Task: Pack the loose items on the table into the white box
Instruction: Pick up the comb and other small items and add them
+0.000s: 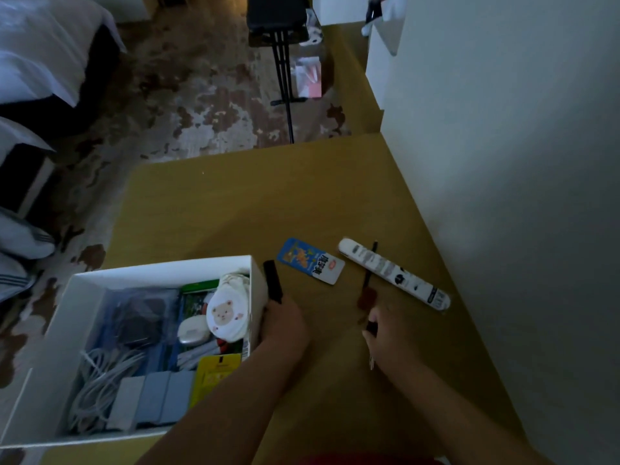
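Note:
The white box [60,317] sits at the table's near left, holding a coiled white cable, grey-blue blocks, a yellow packet, a white case and a bear-print cloth pouch. My left hand [283,325] is closed on a black marker-like stick [272,280] right beside the box's right wall. My right hand [385,340] grips a thin dark pen [369,270] that points away across the table. A blue and white card packet [310,260] lies flat between the hands. A long white tube package [392,273] lies diagonally to the right, under the pen's far end.
The yellow-brown table [235,203] ends at a patterned carpet ahead and on the left. A white wall [520,162] borders the table's right side. A black stand [283,68] stands on the carpet beyond, and a bed with white sheets [43,45] is at far left.

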